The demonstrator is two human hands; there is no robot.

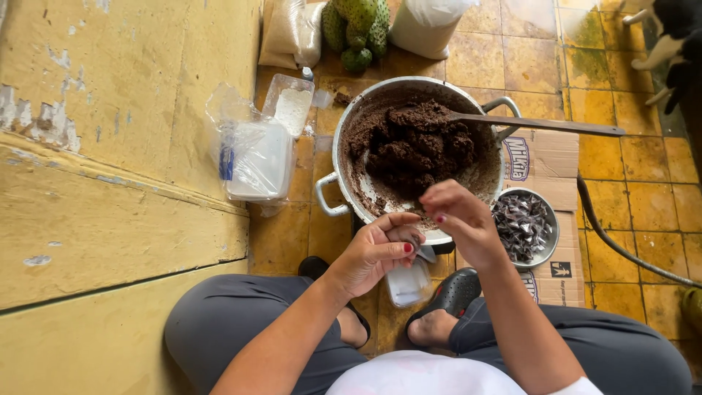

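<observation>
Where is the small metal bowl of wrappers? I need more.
In the head view, the metal bowl sits on flattened cardboard, right of the big pot, beside the right hand.

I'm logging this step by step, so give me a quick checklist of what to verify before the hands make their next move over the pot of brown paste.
1. Left hand has a portion: ok, a small brown lump sits in its cupped fingers.
2. Right hand free to shape: ok, fingers pinched just above the lump; whether they hold anything, cannot tell.
3. Pot of brown paste within reach: ok, directly ahead of the hands.
4. Wooden spoon out of the way: ok, resting across the rim.
5. Metal bowl of wrappers close by: ok, beside the right hand.
6. Clear containers open: cannot tell.
</observation>
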